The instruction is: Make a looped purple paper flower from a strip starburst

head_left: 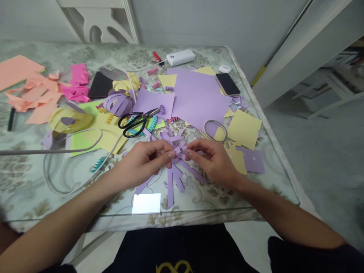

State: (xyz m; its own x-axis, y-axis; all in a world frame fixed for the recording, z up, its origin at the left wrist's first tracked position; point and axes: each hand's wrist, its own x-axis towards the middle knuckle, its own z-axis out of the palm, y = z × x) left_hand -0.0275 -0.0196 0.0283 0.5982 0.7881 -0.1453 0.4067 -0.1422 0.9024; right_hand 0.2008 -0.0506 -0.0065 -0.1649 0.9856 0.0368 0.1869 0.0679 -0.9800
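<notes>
Purple paper strips (pixel 170 182) fan out from a common middle on the glass-topped table in front of me. Over that middle my left hand (pixel 148 159) pinches the end of one strip between thumb and fingers. Opposite it, my right hand (pixel 212 159) also has thumb and fingertips together at the strips; a small pale bit shows at the tips, too small to name. The two hands are a short gap apart. Just beyond my left hand lie black-handled scissors (pixel 138 123), blades pointing right.
Large purple sheets (pixel 201 94), yellow paper (pixel 244 129) and a tape roll (pixel 215 131) lie ahead and right. Paper balls (pixel 70 118), orange scraps (pixel 42 91) and a looping white cable (pixel 76 191) are left. A phone (pixel 227 84) and power bank (pixel 181 57) sit farther back.
</notes>
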